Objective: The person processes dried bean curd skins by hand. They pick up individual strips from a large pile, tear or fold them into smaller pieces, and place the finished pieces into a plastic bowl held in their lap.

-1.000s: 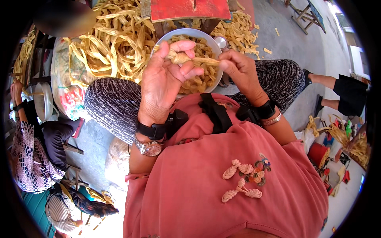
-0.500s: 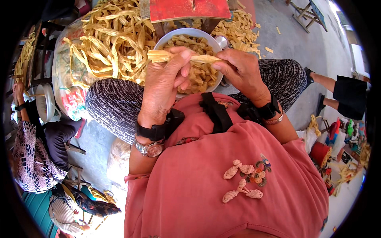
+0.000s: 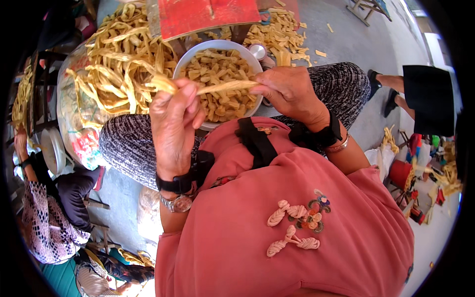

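Observation:
A pale yellow, fibrous strip (image 3: 225,87) is stretched between my hands, above a white bowl (image 3: 217,44). My left hand (image 3: 170,121) pinches it at the left, and part of it sticks out past my thumb. At the other end, my right hand (image 3: 289,94) grips it between thumb and fingers. Short, thick, folded-looking yellow pieces (image 3: 225,106) fill much of the bowl between my knees. To the left of the bowl lies a heap of long, wrinkled yellow strips (image 3: 121,74).
A red board (image 3: 208,17) stands just beyond the bowl. Flat, short yellow pieces (image 3: 277,34) lie on the floor at the far right of it, near a small round metal-topped object (image 3: 258,50). Another person in a patterned sleeve (image 3: 44,218) sits at my left. Someone's legs (image 3: 396,99) show at the right.
Both hands have moved slightly left, and my left hand lower, with the strip still held. The gap between my hands has widened, and more of the strip shows between them. The whole view has shifted.

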The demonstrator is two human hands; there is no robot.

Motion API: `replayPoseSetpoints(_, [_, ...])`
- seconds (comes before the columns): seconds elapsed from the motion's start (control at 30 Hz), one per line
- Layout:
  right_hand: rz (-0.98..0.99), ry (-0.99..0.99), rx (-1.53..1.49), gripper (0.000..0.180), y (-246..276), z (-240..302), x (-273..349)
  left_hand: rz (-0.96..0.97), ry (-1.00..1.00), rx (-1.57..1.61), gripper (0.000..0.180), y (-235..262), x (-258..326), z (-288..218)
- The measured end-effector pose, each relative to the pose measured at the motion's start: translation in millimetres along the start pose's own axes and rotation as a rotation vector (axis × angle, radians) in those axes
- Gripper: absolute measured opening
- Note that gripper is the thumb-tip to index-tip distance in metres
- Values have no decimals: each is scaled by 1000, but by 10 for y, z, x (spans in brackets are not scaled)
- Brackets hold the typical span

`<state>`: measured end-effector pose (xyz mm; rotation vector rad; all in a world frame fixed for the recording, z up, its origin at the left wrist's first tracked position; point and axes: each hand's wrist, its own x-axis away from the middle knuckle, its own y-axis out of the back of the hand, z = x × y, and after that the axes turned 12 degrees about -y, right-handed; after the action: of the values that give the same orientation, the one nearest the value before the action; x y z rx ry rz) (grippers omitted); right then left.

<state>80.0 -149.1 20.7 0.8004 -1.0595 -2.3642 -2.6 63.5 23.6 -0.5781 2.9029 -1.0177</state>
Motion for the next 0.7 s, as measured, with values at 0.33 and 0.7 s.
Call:
replayPoseSetpoints(0.33, [31,204,99,17,274,-7,28,284,-193,-639,38,145,-166,-398])
replayPoseSetpoints(0.7, [9,374,39,13,194,186,-159,358,496,-255,37,-296,-80,-39])
